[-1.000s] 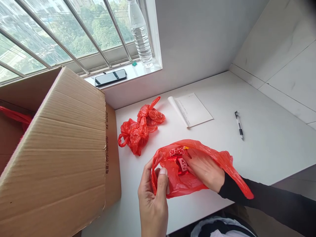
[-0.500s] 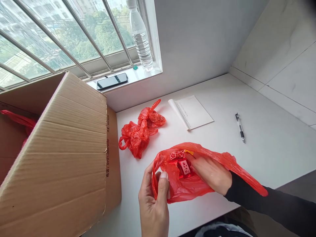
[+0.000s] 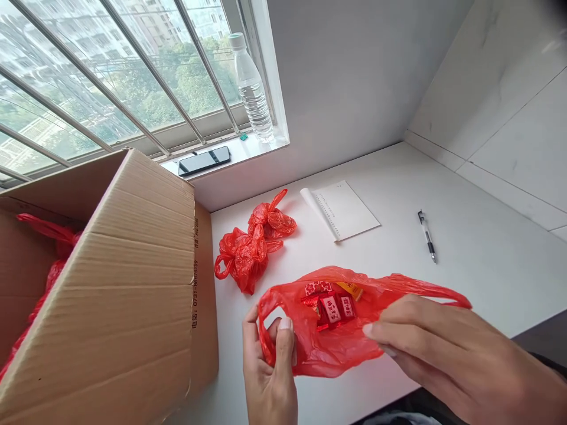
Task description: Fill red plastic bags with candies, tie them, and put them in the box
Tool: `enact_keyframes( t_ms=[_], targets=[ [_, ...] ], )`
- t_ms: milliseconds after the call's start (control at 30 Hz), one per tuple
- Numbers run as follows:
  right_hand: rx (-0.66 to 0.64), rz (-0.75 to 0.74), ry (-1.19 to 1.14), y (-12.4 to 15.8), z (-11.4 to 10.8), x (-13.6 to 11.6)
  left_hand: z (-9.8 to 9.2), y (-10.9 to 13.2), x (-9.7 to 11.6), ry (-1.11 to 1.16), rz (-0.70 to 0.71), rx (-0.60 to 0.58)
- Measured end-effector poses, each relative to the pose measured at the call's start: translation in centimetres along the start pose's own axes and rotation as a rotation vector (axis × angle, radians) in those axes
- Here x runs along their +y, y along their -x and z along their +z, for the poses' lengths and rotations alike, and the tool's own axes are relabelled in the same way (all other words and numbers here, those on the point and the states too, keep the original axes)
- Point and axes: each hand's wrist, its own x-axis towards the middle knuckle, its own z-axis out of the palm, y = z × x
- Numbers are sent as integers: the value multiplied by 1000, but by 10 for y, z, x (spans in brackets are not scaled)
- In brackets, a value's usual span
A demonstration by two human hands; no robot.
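My left hand is closed on the left handle of a red plastic bag, thumb on the near side. The bag's mouth gapes toward me. Inside lie small red-wrapped packets with pale printed labels, a red-and-white patterned packet and a yellow-orange packet. My right hand is over the bag's right side, fingers stretched out and tips at the opening. Nothing shows in its fingers, and its thumb is hidden.
A large open cardboard box stands at left with red plastic inside. Knotted red bags, a notepad and a pen lie on the white table. On the windowsill are a phone and a water bottle.
My right hand has come out of the bag to its right side, uncovering more packets. My left hand keeps its hold on the bag. The view has tilted up slightly.
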Motion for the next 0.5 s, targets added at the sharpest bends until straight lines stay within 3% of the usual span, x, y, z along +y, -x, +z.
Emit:
enact_keyframes(
  t_ms=[100,167,267,400,467,500],
  targets=[
    [107,32,-26,5,-13,-6,2,5,2,-11,-16,25],
    [85,11,-31,3,-8,-8,3,8,1,-11,-13,45],
    [-126,7,53,-4,18,-6,5,12,-3,31,19,16],
    [-416,128,214,-9,55,3,9,16,-8,49,48,0],
    [-476,167,221,-7,62,8,10,18,-10,50,34,17],
    [-440,177,197,-5,62,10,11,19,-10,44,42,17]
  ],
)
